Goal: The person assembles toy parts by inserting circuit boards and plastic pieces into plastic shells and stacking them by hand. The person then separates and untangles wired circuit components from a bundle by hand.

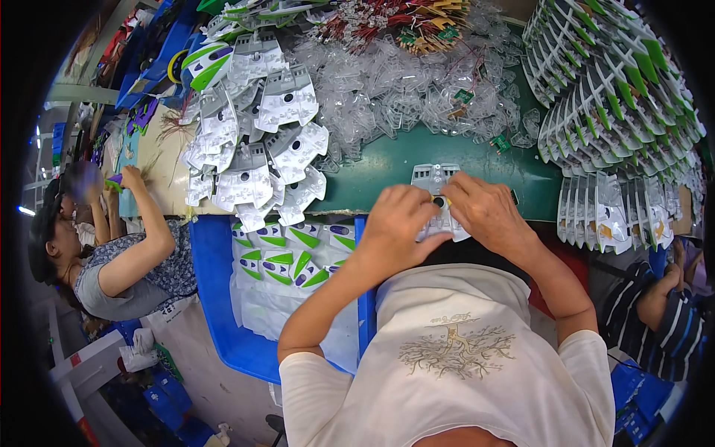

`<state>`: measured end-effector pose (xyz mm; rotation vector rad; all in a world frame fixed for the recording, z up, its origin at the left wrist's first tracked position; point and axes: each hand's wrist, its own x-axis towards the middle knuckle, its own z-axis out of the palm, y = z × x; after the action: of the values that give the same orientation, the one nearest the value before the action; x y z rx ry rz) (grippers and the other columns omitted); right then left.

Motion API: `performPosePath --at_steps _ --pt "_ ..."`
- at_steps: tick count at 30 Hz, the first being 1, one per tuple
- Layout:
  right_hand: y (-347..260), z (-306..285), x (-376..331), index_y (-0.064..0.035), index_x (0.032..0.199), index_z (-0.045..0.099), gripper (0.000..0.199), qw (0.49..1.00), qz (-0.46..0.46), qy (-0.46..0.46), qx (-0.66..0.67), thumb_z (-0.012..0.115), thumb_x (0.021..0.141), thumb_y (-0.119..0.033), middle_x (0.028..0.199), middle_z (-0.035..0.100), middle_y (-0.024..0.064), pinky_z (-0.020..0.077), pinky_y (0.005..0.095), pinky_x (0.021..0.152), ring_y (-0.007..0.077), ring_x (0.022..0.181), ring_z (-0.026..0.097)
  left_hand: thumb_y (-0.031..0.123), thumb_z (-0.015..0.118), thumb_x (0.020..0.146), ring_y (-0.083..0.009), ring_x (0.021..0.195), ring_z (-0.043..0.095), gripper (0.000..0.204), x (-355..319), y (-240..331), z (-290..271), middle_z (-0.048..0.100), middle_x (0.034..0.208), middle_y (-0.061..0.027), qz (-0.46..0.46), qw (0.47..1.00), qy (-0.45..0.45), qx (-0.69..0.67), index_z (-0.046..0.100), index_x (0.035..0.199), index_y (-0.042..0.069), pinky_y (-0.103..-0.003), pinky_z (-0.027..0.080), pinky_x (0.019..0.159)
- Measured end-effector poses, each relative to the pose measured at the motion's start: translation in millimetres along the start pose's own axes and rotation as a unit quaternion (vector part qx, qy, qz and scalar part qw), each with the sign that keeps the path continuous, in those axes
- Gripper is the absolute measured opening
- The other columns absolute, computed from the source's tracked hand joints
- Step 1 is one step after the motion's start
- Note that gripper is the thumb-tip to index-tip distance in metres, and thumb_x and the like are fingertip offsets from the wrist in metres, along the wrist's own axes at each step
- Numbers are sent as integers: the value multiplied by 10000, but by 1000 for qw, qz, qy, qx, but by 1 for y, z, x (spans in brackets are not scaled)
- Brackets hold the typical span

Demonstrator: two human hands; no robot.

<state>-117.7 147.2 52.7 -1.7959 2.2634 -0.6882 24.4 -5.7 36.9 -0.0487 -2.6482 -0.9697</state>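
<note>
Both hands are at a white and grey plastic shell (430, 176) at the near edge of the green bench. My left hand (398, 227) grips the shell's left side, fingers bent over it and thumb stretched along its lower end. From the right, my right hand (488, 212) holds the other side, its fingertips close to a small yellow spot and a dark round hole in the middle. The fingers hide much of the shell, and whatever small part may be pinched there cannot be made out.
Left of my hands lies a pile of white shells (287, 97). Clear plastic parts (387, 89) heap behind, with red wires and small circuit boards (500, 143). Stacked shells (611, 97) rise at right. A blue bin (216, 298) holds green-and-white pieces. A person (134, 261) works at left.
</note>
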Motion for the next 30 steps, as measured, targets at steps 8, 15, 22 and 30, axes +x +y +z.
performPosePath --at_steps 8,15,22,30 --pt "-7 4 -3 8 1025 623 254 1000 15 1 10 603 773 43 986 569 128 532 430 629 311 817 669 200 767 848 -247 590 658 202 88 -50 11 684 766 -118 -127 966 224 32 690 925 30 -348 511 551" --pt "-7 1 -7 -2 1045 643 290 1000 22 1 17 605 764 60 993 586 122 533 425 643 310 807 673 175 791 814 -264 685 703 330 96 -49 15 694 847 -147 -138 955 235 118 599 1029 14 -371 526 599" --pt "-3 2 -8 -15 1036 661 289 999 16 22 22 630 762 72 997 630 102 534 404 613 303 766 687 -49 624 862 -322 829 690 252 36 -27 -8 679 942 -185 -166 959 214 -87 601 1111 -19 -395 539 742" --pt "0 4 -10 -31 1016 670 260 1000 13 18 12 665 770 56 988 640 92 539 394 605 298 751 686 -64 604 859 -370 948 614 215 -1 -36 -12 611 1045 -184 -93 966 183 157 651 1062 -11 -413 508 784"
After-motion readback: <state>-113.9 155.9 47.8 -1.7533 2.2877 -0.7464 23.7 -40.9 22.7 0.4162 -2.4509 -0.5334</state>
